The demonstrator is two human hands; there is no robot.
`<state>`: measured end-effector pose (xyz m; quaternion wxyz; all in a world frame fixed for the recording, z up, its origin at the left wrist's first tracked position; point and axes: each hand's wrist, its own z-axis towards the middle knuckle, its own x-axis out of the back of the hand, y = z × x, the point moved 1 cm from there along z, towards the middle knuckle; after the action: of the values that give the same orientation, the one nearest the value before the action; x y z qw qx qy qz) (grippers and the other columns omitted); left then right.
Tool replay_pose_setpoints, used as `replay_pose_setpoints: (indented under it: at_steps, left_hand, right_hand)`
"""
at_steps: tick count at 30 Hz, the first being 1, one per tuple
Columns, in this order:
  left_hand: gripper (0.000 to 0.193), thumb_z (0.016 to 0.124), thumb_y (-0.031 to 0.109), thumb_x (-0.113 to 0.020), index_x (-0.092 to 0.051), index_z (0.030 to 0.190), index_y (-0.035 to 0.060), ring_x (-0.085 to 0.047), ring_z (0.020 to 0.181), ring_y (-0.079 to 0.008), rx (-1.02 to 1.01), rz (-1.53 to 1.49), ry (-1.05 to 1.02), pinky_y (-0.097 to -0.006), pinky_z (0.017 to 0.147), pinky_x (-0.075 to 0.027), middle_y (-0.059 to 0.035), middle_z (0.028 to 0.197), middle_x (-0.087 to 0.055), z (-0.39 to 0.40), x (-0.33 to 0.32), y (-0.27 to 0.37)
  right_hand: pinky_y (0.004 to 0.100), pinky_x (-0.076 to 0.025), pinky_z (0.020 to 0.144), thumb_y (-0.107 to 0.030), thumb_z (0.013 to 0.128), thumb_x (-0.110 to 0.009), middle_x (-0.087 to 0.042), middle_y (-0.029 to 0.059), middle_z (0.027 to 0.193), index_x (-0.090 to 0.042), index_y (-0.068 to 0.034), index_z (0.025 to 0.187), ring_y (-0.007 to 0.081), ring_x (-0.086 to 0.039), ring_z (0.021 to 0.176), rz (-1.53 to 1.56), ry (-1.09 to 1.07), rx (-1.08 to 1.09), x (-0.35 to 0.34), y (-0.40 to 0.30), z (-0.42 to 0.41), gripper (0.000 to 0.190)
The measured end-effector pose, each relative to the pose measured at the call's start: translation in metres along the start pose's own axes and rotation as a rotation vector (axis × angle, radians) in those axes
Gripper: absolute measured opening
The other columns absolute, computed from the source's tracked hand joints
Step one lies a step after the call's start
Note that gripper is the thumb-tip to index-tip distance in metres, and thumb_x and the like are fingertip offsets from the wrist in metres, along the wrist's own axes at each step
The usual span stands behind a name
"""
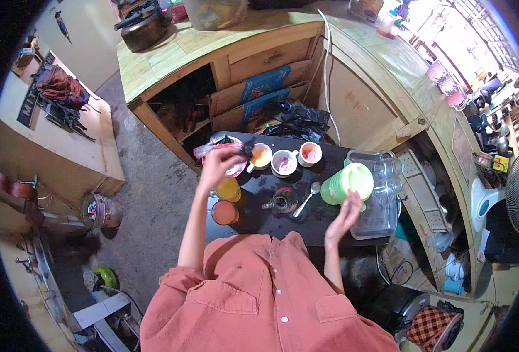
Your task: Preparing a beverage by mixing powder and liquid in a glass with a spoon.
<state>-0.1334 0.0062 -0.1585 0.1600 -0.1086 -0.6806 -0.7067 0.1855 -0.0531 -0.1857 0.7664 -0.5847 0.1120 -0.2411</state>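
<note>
My left hand (220,165) is raised over a plate (238,169) with plastic wrappers at the dark table's left, gripping a dark, crumpled piece (247,148) that looks like plastic. White cups with orange (261,155), purple (284,163) and pink contents (310,154) stand in a row to its right. Below it are a glass mug of yellow drink (228,189) and one of orange-red drink (224,213). A glass mug (283,200) and a metal spoon (306,199) lie near the middle. My right hand (346,215), fingers apart, is beside a green lidded pitcher (347,183); contact is unclear.
A clear plastic tray (376,222) with upturned-looking glasses (387,176) occupies the table's right end. Behind the table are a black plastic bag (301,121), a white cable (327,70) and a tiled counter (189,48) bearing a kettle (143,31).
</note>
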Motion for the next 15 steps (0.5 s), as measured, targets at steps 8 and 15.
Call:
replay_pose_setpoints:
  at_steps: [8,15]
  left_hand:
    - [0.024,0.071,0.012,-0.067,-0.065,0.090,-0.0011,-0.058,0.064,-0.0086,0.170,0.314,-0.136,-0.0230,0.060,-0.047,-0.0059,0.076,-0.065,0.047,0.015,-0.145]
    - [0.022,0.075,0.008,-0.058,-0.063,0.093,-0.0024,-0.060,0.069,-0.0126,0.310,-0.086,0.027,-0.0261,0.063,-0.048,-0.0084,0.079,-0.064,0.043,0.006,-0.185]
  right_hand:
    - [0.0336,-0.030,0.093,-0.041,0.090,-0.036,-0.044,0.0151,0.119,-0.041,0.002,0.119,0.0244,-0.042,0.109,-0.142,0.262,-0.381,0.051,0.084,0.038,0.053]
    - [0.0260,-0.040,0.061,-0.047,0.086,-0.045,-0.055,0.0066,0.091,-0.054,0.001,0.103,0.0134,-0.052,0.075,0.147,0.019,-0.478,0.067,0.109,0.052,0.052]
